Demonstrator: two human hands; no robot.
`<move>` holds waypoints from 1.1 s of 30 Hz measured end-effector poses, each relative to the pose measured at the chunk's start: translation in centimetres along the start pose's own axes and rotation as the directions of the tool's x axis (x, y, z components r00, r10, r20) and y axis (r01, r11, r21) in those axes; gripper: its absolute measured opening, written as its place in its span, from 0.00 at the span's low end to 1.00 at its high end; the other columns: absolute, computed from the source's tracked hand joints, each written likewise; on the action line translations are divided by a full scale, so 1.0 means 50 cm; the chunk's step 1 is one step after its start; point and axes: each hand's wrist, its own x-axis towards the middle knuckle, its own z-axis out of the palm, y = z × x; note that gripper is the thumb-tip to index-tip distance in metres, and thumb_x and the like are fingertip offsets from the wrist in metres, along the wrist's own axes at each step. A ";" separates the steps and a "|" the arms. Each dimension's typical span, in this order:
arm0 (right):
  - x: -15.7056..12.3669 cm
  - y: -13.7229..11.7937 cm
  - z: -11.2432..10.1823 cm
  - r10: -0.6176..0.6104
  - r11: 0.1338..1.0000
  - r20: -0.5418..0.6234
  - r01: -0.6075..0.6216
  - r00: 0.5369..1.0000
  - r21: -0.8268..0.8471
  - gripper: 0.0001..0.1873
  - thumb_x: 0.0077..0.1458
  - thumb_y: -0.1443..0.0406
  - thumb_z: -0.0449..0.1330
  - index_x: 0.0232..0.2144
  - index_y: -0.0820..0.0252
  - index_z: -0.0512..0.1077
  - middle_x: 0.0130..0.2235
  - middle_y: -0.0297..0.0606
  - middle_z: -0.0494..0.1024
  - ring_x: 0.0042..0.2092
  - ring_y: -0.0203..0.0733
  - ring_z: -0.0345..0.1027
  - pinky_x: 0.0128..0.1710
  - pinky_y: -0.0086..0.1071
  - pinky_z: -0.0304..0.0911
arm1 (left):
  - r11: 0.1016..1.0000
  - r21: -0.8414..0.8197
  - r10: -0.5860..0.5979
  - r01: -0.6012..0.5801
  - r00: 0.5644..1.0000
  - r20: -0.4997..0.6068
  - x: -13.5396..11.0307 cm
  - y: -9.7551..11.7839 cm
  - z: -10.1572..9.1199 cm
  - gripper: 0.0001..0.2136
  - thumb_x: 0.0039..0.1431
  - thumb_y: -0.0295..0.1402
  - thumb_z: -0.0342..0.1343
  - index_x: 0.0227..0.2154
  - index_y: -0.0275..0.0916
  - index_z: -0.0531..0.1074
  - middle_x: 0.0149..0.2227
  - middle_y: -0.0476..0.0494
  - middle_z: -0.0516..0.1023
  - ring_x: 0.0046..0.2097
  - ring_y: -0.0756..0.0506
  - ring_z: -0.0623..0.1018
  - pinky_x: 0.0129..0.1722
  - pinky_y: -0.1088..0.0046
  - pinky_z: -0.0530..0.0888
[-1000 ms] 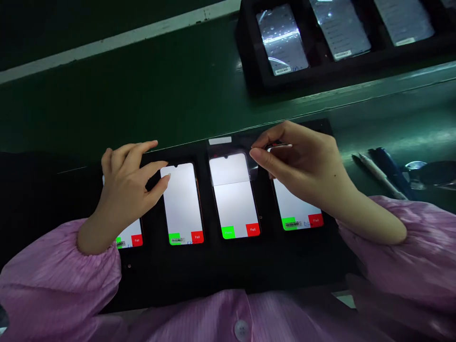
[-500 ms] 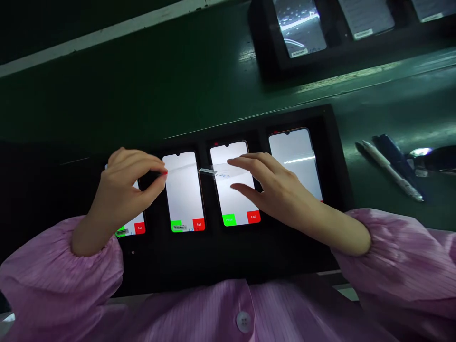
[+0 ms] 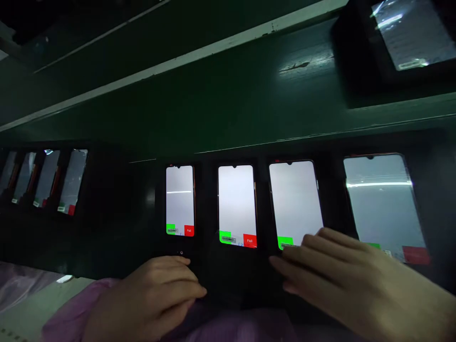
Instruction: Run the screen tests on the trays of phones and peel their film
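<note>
A black tray (image 3: 131, 199) holds a row of four lit smartphones, their white test screens showing green and red Fail buttons. They are the phone (image 3: 180, 199), the phone (image 3: 237, 204), the phone (image 3: 294, 199) and the phone (image 3: 383, 204). My right hand (image 3: 342, 275) hovers at the bottom edge of the third phone, fingers apart, holding nothing visible. It partly hides that phone's green button. My left hand (image 3: 153, 294) lies curled on the tray's near edge below the first phone, and its palm is hidden.
A dark green conveyor belt (image 3: 213, 114) runs behind the tray, bordered by a pale rail (image 3: 213, 57). Another black tray of phones (image 3: 46, 180) stands at the left. A further tray with a phone (image 3: 409, 33) sits at the top right.
Both hands have left the phone screens and dropped to the tray's near edge. The view has swung left and upward, bringing a tray of phones into sight at the left. The pens are out of view.
</note>
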 end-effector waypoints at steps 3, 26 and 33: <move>0.035 -0.043 0.029 -0.116 0.993 0.013 0.116 0.993 0.006 0.19 0.73 0.70 0.49 0.50 0.58 0.80 0.39 0.33 0.79 0.37 0.40 0.69 0.40 0.40 0.65 | 0.997 0.066 -0.035 0.042 0.995 -0.096 -0.025 -0.042 -0.040 0.14 0.69 0.24 0.53 0.50 0.47 0.75 0.46 0.56 0.86 0.48 0.51 0.86 0.65 0.69 0.78; 0.210 0.121 0.041 0.446 0.869 -0.032 -0.441 0.895 -0.224 0.08 0.72 0.64 0.51 0.43 0.58 0.69 0.30 0.39 0.77 0.36 0.48 0.65 0.37 0.40 0.47 | 0.866 0.214 -0.149 0.453 0.641 -0.753 0.134 -0.290 -0.037 0.10 0.73 0.38 0.52 0.39 0.41 0.75 0.54 0.35 0.76 0.60 0.35 0.77 0.61 0.50 0.75; 0.205 0.138 0.049 0.495 0.868 -0.085 -0.496 0.865 0.005 0.05 0.69 0.61 0.55 0.41 0.55 0.69 0.40 0.42 0.81 0.41 0.52 0.70 0.42 0.45 0.55 | 0.870 0.255 -0.096 0.422 0.651 -0.753 0.134 -0.301 -0.031 0.11 0.73 0.40 0.54 0.41 0.45 0.80 0.61 0.41 0.76 0.61 0.35 0.76 0.62 0.45 0.73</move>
